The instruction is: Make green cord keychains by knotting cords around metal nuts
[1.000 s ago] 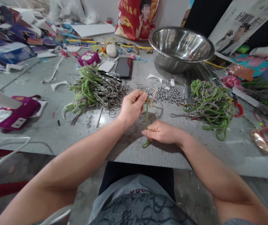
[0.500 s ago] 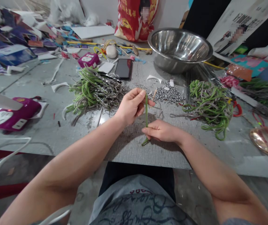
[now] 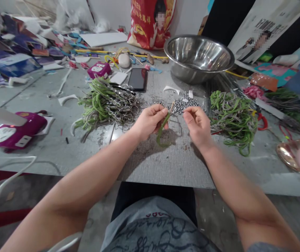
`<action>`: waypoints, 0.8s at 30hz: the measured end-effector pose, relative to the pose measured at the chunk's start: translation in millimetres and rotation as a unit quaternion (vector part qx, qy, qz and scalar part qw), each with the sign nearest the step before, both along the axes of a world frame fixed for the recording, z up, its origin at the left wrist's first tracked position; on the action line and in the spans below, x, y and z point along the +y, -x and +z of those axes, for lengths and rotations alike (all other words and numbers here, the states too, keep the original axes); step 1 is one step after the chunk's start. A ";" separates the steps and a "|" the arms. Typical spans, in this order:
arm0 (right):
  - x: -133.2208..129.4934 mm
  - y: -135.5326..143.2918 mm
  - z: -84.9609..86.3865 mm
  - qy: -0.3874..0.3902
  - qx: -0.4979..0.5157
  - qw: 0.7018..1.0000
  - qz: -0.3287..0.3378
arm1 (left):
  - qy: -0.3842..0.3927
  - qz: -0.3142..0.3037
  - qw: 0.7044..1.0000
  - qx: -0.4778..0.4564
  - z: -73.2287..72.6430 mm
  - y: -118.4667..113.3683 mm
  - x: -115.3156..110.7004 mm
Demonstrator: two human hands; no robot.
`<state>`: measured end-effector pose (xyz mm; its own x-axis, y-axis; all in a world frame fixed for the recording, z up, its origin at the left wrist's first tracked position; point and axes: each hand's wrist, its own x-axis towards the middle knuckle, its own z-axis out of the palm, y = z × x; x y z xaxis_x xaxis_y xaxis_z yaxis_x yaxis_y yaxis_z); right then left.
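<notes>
My left hand [image 3: 154, 119] is closed, pinching a green cord [image 3: 161, 134] between thumb and fingers. The cord's lower end hangs below the fingers in a loose curve over the table. Beside these fingertips is a thin tan stick [image 3: 172, 106]; whether the hand touches it, I cannot tell. My right hand [image 3: 197, 125] is off the cord, fingers loosely curled and thumb apart from the index finger, with nothing visible in it. Just beyond it lie many small silver beads [image 3: 186, 104]. A pile of green and grey cords [image 3: 232, 120] is to its right.
Green cords with silver chains [image 3: 108, 101] lie at left. Behind are a phone [image 3: 137, 78], a steel bowl [image 3: 198, 59] and a red bag [image 3: 150, 26]. Purple power strips [image 3: 16, 129] and paper scraps [image 3: 11, 45] occupy the left side. A shiny pink-handled object [image 3: 291, 155] is far right.
My right hand has let go of the green cord and moved up and right towards the beads. The cord, taut between both hands before, now hangs slack from my left hand.
</notes>
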<state>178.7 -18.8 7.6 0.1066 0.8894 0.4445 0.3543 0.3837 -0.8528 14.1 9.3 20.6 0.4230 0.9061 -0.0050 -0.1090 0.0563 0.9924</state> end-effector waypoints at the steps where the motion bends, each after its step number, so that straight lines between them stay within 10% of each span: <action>1: 0.8 0.9 -1.9 -0.010 0.000 1.000 0.001 | 0.000 -0.006 1.000 0.014 -0.3 -1.0 -1.2; 9: 1.6 6.1 -7.9 0.109 0.073 0.986 0.100 | -0.011 -0.048 0.997 0.056 -5.0 -3.7 -3.9; 24: 30.8 14.9 7.8 0.245 0.170 0.954 0.024 | 0.035 -0.051 0.994 0.092 2.5 1.6 3.0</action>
<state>163.8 12.0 15.4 0.1236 0.9891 -0.0799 0.0172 -0.0826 -0.9964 12.4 12.3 23.1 0.4985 0.8534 -0.1522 0.0832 0.1277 0.9883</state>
